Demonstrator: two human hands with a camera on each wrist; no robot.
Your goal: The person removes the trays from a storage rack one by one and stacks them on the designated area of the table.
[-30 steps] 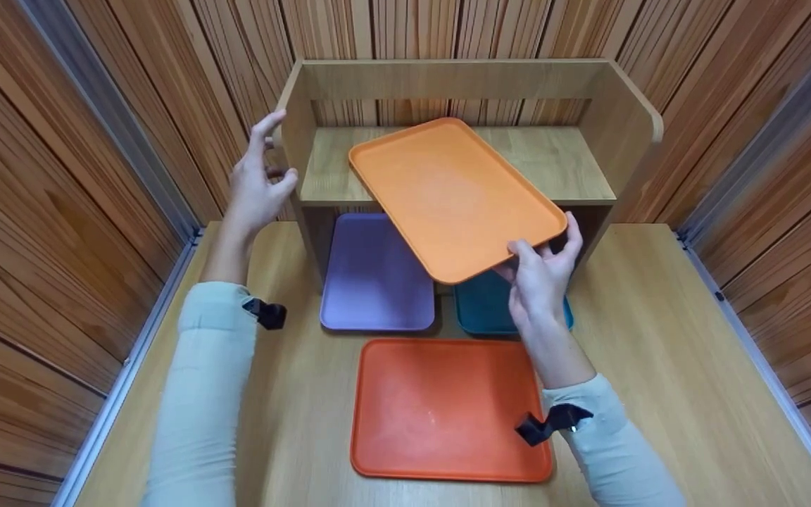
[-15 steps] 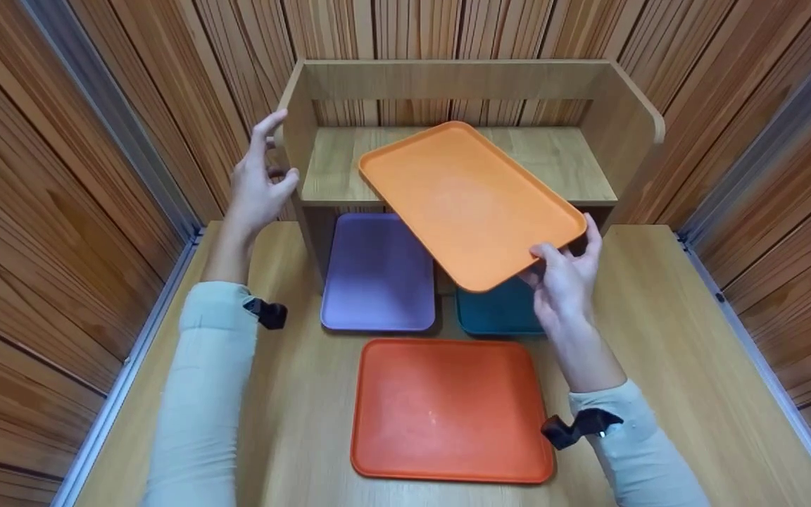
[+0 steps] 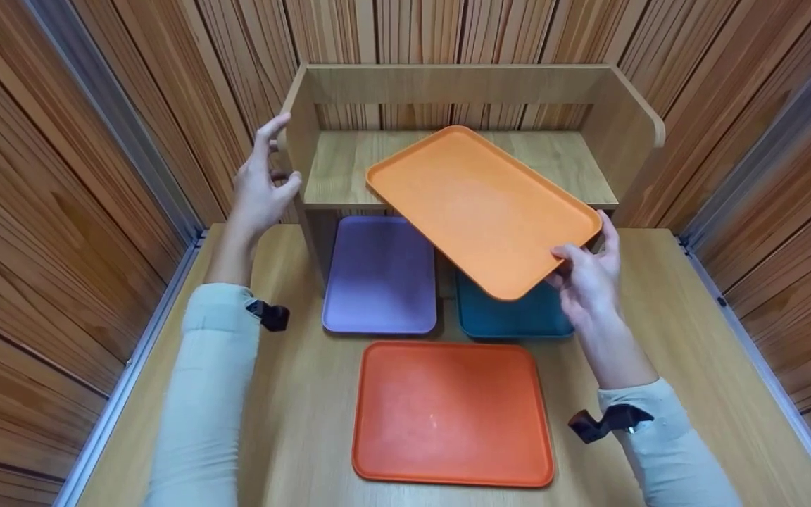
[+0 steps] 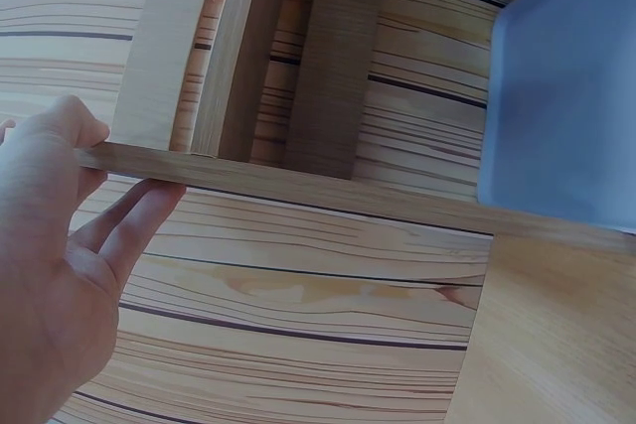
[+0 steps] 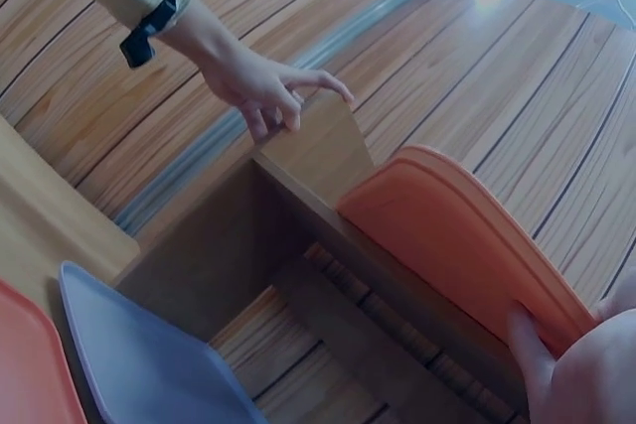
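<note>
My right hand [image 3: 592,282] pinches the near right corner of a light orange tray [image 3: 483,208], thumb on top and fingers beneath. That tray slants over a wooden shelf [image 3: 349,165] and hides part of its upper board. My left hand [image 3: 262,186] grips the front edge of the shelf's left side panel; in the left wrist view its thumb and fingers lie on opposite sides of the panel [image 4: 268,186]. A purple tray [image 3: 381,282] and a teal tray [image 3: 514,313] sit in the lower space, their fronts sticking out. The orange tray partly covers the teal one.
A red-orange tray [image 3: 451,415] lies flat on the wooden table [image 3: 307,422] in front of the shelf. Wood-patterned walls [image 3: 60,211] with metal rails enclose the table at the left, right and back.
My right hand has drawn the light orange tray to the right and slightly nearer, uncovering more of the purple tray. My left hand keeps its hold on the shelf.
</note>
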